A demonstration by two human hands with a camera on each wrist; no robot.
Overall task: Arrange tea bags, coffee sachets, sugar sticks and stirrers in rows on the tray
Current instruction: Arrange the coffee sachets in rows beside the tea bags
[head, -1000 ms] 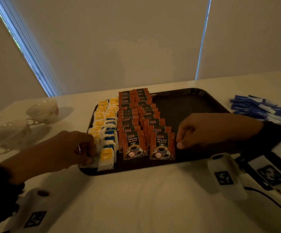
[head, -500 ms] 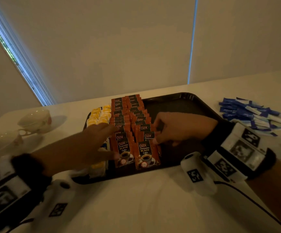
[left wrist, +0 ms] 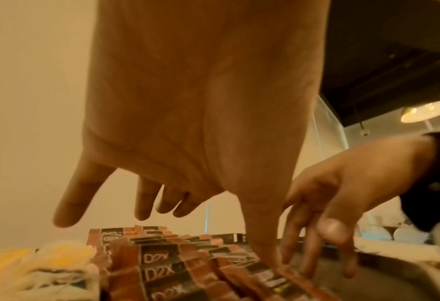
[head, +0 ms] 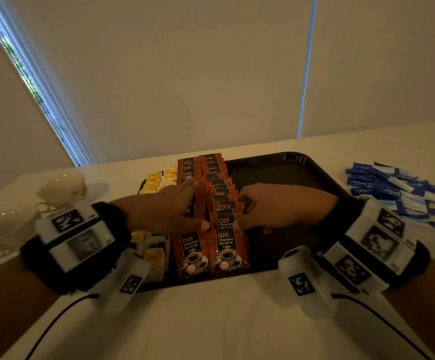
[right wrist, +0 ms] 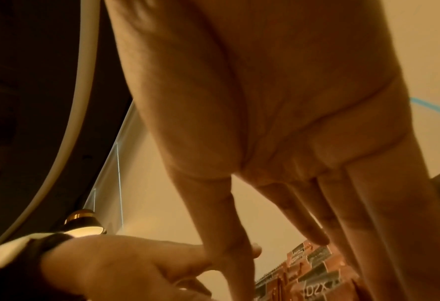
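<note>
A black tray (head: 284, 178) holds two rows of yellow and white tea bags (head: 156, 183) on its left and two overlapping rows of orange coffee sachets (head: 226, 250) in the middle. My left hand (head: 197, 203) lies over the left coffee row with fingers straight and spread, its thumb pressing down between the rows. My right hand (head: 238, 211) touches the right edge of the right coffee row with nearly straight fingers. In the left wrist view the coffee sachets (left wrist: 159, 270) fan out below the palm. Neither hand holds anything. No stirrers are in view.
A loose pile of blue and white sugar sticks (head: 398, 193) lies on the white table right of the tray. Two teacups (head: 63, 188) (head: 5, 224) stand at the left. The tray's right half is bare. Blinds close off the far side.
My left hand left the tea bags at the tray's front left and now lies over the coffee rows. My right hand slid from the front sachets to the right row's side.
</note>
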